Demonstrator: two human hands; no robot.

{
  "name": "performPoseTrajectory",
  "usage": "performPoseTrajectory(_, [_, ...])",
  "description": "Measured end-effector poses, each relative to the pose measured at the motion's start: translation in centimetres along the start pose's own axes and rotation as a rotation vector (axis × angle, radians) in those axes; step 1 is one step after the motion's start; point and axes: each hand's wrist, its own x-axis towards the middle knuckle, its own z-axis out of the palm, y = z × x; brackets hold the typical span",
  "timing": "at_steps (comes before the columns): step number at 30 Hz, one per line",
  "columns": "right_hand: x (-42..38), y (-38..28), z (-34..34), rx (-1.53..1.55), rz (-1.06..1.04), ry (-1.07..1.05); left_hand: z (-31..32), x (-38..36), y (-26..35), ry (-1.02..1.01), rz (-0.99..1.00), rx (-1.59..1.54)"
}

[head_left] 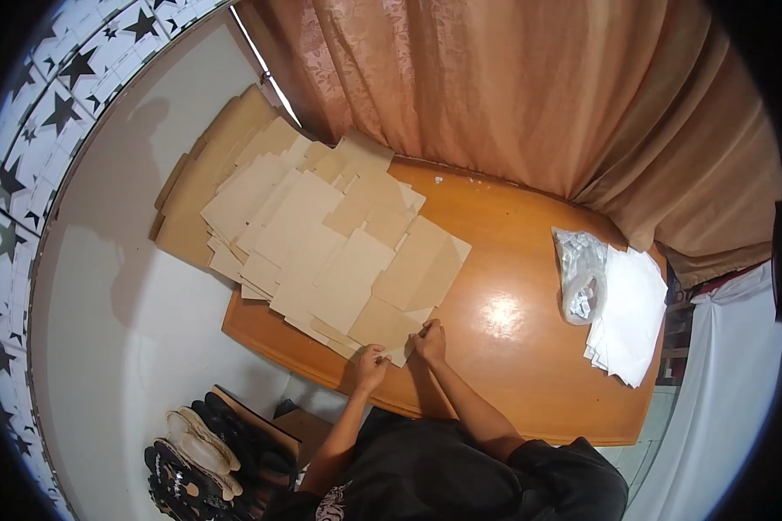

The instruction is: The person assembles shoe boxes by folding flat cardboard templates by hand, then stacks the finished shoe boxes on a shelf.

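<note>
The left hand point(369, 365) and the right hand point(429, 340) both rested on the near corner of the lowest cardboard sheet point(389, 326), with the fingers curled narrow against its edge. Whether either hand had actually pinched the sheet could not be told from the head view. That sheet lay directly ahead of the hands, at the front of a fanned stack of cardboard sheets point(313, 239) that spread away from the hands across the wooden table point(513, 347) and past its far left edge.

The sheets appeared thin, flat and light, moderately stiff but liable to bend or crease if lifted by one corner. Their surfaces looked matte, so slip was judged low. A hold at two points along the near edge was judged most secure. A plastic bag point(580, 276) and white sheets point(630, 313) lay well to the right of the right hand.
</note>
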Motion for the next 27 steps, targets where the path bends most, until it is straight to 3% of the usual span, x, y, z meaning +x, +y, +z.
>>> performPoseTrajectory(5, [-0.3, -2.2, 0.1, 0.195, 0.133, 0.130, 0.2, 1.4, 1.1, -0.032, 0.020, -0.083])
performPoseTrajectory(8, [-0.1, -2.0, 0.9, 0.422, 0.200, 0.084, -0.9, 2.0, 2.5, -0.042, 0.150, 0.060])
performPoseTrajectory(10, [-1.0, -3.6, 0.1, 0.403, -0.114, 0.213, -1.7, 3.0, 3.8, 0.059, 0.226, -0.022])
performPoseTrajectory(11, [-1.6, -4.7, -0.5, 0.405, -0.116, 0.245, -2.3, 3.8, 4.6, 0.040, 0.251, -0.029])
performPoseTrajectory(13, [-4.2, -8.5, -3.3, 0.190, -0.398, 0.442, -3.6, 5.8, 6.7, 0.050, 0.197, -0.151])
performPoseTrajectory(14, [-5.6, -10.1, -4.7, 0.186, -0.401, 0.471, -4.2, 6.4, 8.6, 0.034, 0.220, -0.159])
performPoseTrajectory(16, [-8.2, -13.2, -7.0, 0.131, -0.681, 0.450, -5.9, 6.8, 13.5, 0.024, 0.135, -0.283])
performPoseTrajectory(17, [-9.3, -14.2, -7.9, 0.124, -0.679, 0.481, -6.8, 6.6, 16.0, 0.002, 0.157, -0.288])
performPoseTrajectory(19, [-11.6, -15.1, -9.0, -0.183, -0.918, 0.542, -7.6, 5.3, 19.5, 0.018, 0.278, -0.151])
performPoseTrajectory(22, [-14.1, -15.5, -9.0, -0.327, -0.999, 0.529, -6.6, 5.0, 19.8, -0.124, 0.318, 0.009])
performPoseTrajectory(24, [-15.4, -15.5, -9.1, -0.366, -1.030, 0.554, -6.2, 4.6, 19.7, -0.200, 0.277, 0.061])
performPoseTrajectory(26, [-16.6, -14.7, -8.7, -0.464, -1.048, 0.517, -6.0, 4.8, 19.3, -0.317, 0.201, 0.307])
performPoseTrajectory(27, [-17.3, -14.5, -8.6, -0.469, -1.034, 0.495, -5.4, 4.6, 18.8, -0.243, 0.320, 0.439])
